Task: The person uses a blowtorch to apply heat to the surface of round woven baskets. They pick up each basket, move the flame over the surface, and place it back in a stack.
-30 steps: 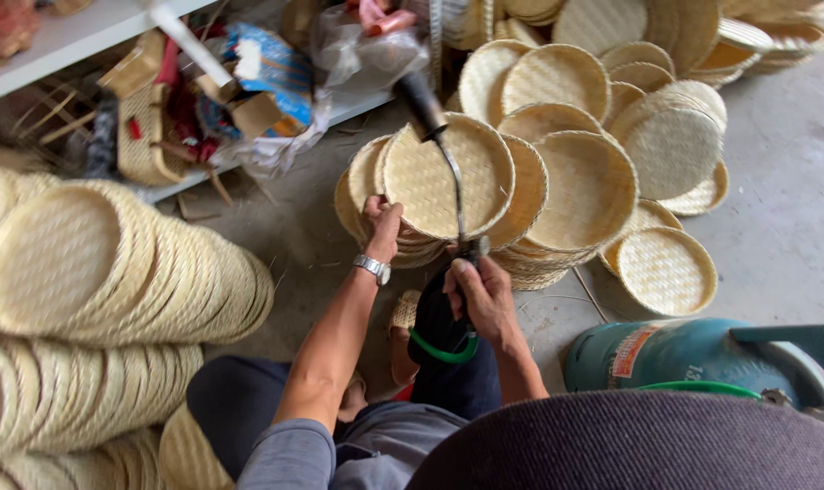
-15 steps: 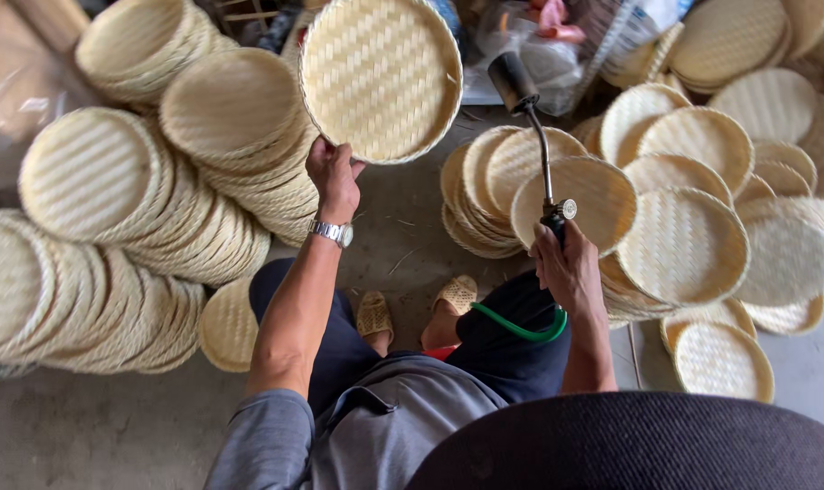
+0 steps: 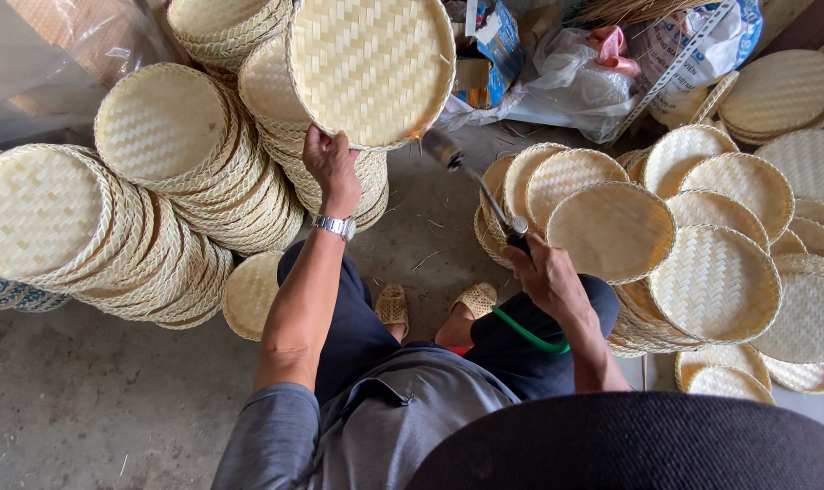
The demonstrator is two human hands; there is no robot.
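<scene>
Seen from above, we hold a round woven bamboo tray [image 3: 371,68] up by its lower rim with our left hand [image 3: 330,163], fingers curled tight around the edge, so that the tray stands tilted with its woven face toward us, above the leaning stacks of trays [image 3: 158,191] on our left. A metal wristwatch [image 3: 335,225] sits on that wrist. Our right hand [image 3: 544,272] is closed around the handle of a gas torch [image 3: 480,195], whose thin tube runs up to a dark nozzle just beside the tray's lower right rim; we cannot tell whether they touch. A green hose [image 3: 530,336] trails from the handle across our knee. More trays [image 3: 702,263] lie overlapping on the concrete floor [image 3: 85,390] to our right, and plastic bags [image 3: 575,82] lie beyond them.
</scene>
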